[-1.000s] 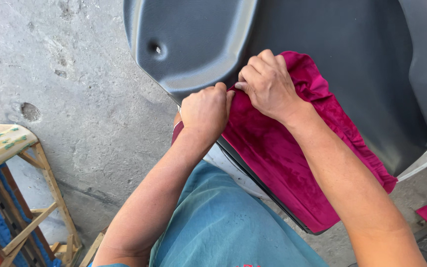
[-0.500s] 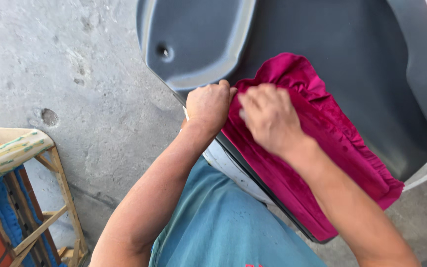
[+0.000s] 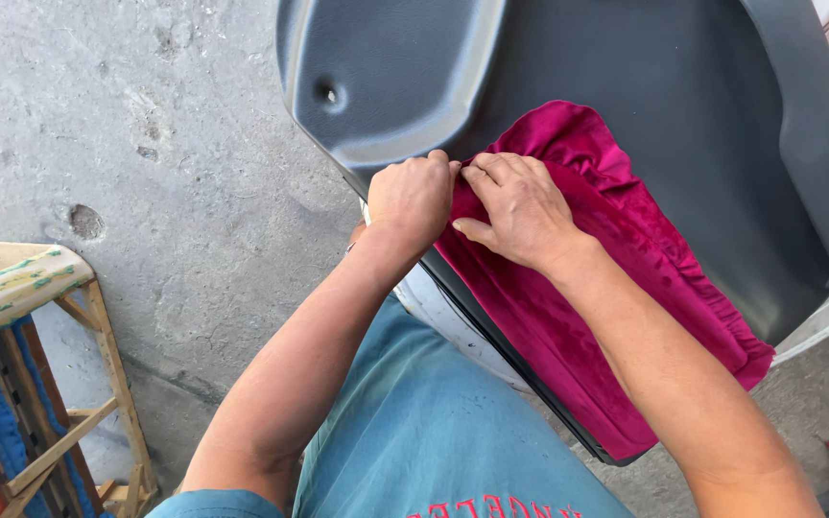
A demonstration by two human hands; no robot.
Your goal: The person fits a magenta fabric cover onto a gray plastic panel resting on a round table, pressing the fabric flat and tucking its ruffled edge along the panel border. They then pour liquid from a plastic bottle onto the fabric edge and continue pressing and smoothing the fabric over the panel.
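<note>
Over a concrete floor (image 3: 175, 182), a grey panel (image 3: 645, 96) carries magenta velvet (image 3: 606, 278) along its near edge, where the left hand (image 3: 413, 197) and right hand (image 3: 520, 206) each pinch the cloth's end tight, knuckles touching.

Daylight was bright and even, falling from above and slightly right of the hands. The left hand (image 3: 413, 197) cast a soft shadow onto the cloth (image 3: 616, 278) just beneath it. The panel (image 3: 626, 77) beyond the hands showed a dull sheen, no harsh glare. Focus was sharp near the hands; edges looked slightly stretched.
</note>
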